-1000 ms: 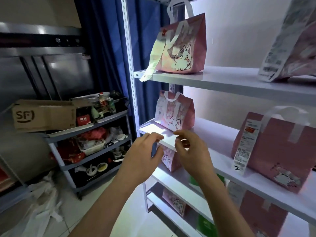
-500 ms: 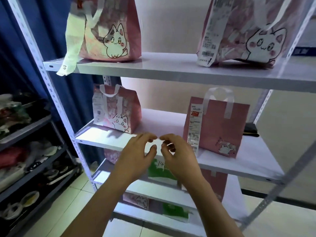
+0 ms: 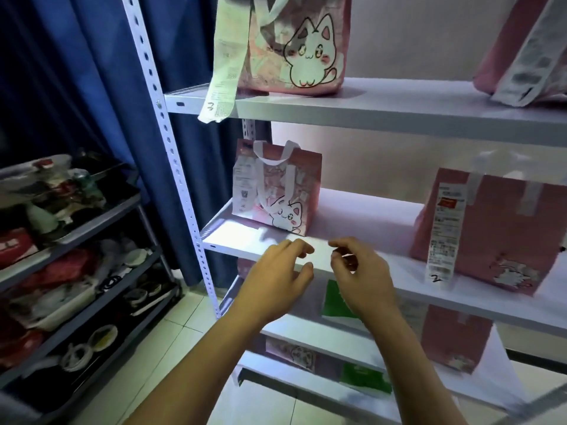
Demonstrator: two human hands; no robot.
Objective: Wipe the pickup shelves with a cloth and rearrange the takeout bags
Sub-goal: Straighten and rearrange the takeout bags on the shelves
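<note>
A person's left hand (image 3: pixel 276 271) and right hand (image 3: pixel 360 271) hover side by side at the front edge of the middle shelf (image 3: pixel 368 216), fingers loosely curled and holding nothing; no cloth shows in either hand or anywhere in view. Just behind the left hand, a small pink cat bag (image 3: pixel 277 191) stands upright on that shelf near its left end. A larger pink bag (image 3: pixel 491 228), its receipt marked 2, sits on the same shelf well to the right of the hands. Above the shelf, a cat-print bag (image 3: pixel 291 44) trails a long receipt (image 3: pixel 225 56) over the upper shelf's edge. A reach toward the small bag could likely tip it sideways off the shelf's open left end, since it stands light and close to that edge.
</note>
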